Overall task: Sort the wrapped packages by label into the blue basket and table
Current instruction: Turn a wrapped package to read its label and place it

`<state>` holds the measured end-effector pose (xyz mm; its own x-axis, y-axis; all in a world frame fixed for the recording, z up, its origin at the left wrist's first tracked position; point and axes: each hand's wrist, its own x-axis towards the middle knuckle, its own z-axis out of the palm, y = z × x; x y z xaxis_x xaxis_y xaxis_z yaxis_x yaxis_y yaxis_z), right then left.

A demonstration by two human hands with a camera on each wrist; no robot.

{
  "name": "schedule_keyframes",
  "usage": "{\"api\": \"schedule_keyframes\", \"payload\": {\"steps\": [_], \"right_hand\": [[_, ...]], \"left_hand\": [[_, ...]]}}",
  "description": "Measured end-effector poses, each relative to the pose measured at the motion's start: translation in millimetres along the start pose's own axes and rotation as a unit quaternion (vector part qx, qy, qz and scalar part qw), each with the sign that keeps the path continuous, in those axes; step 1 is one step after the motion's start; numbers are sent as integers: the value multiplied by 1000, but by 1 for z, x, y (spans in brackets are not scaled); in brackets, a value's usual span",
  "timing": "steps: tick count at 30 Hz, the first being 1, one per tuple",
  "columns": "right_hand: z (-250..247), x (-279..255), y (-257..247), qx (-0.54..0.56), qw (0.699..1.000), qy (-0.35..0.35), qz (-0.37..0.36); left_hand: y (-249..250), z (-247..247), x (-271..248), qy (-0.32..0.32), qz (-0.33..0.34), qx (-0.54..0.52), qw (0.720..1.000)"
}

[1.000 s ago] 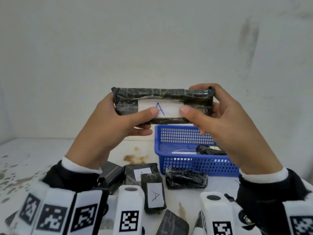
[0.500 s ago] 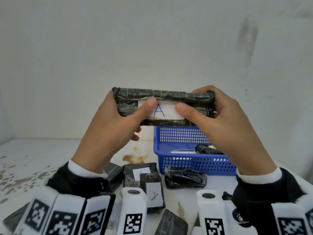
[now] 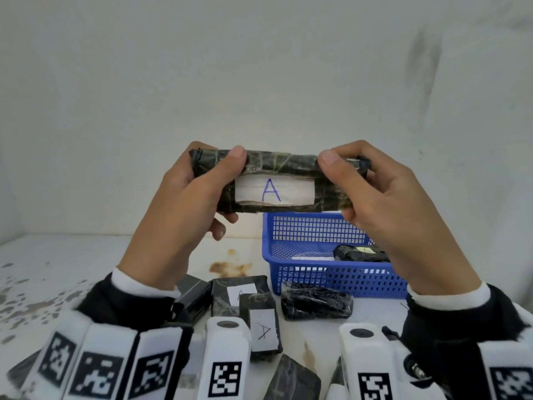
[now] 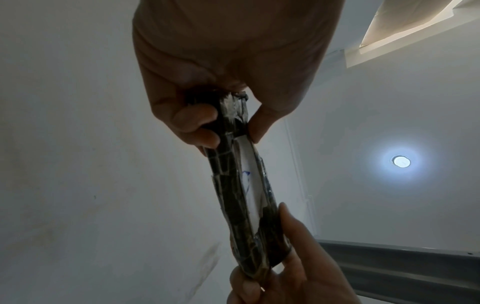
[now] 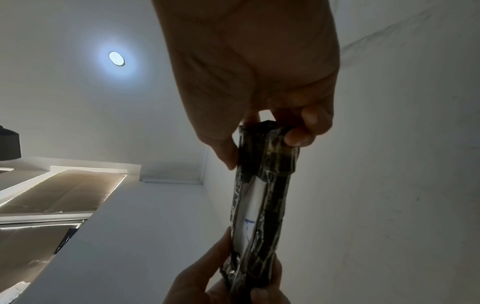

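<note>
Gripping each end, your left hand (image 3: 176, 215) and right hand (image 3: 395, 215) pinch the wrapped package (image 3: 277, 183) between thumb and curled fingers, its "A" label facing you, raised above the blue basket (image 3: 326, 281) and tabletop (image 3: 86, 255).

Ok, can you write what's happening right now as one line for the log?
left hand: grips package end | right hand: grips other end | package: held up, label A | blue basket: below, holds a package

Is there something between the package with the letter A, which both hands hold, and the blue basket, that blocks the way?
Nothing visible does. The package, held by the left hand and the right hand, hangs just above the far rim of the blue basket, which is open on top.
</note>
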<state>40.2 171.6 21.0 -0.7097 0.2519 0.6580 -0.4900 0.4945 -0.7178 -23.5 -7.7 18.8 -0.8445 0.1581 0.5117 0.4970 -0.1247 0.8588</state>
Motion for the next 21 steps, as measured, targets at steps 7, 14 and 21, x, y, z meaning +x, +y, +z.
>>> {"api": "schedule_keyframes", "payload": {"steps": [7,14,21], "right_hand": [[0,0,2,-13,1000,4,-12],[-8,1,5,15,999,-32,-8],[-30,12,22,28,999,17,23]], "left_hand": [[-3,0,2,6,4,2,1000],[-6,1,3,25,-2,15,1000],[-10,11,-2,-20,-33,52,998]]}}
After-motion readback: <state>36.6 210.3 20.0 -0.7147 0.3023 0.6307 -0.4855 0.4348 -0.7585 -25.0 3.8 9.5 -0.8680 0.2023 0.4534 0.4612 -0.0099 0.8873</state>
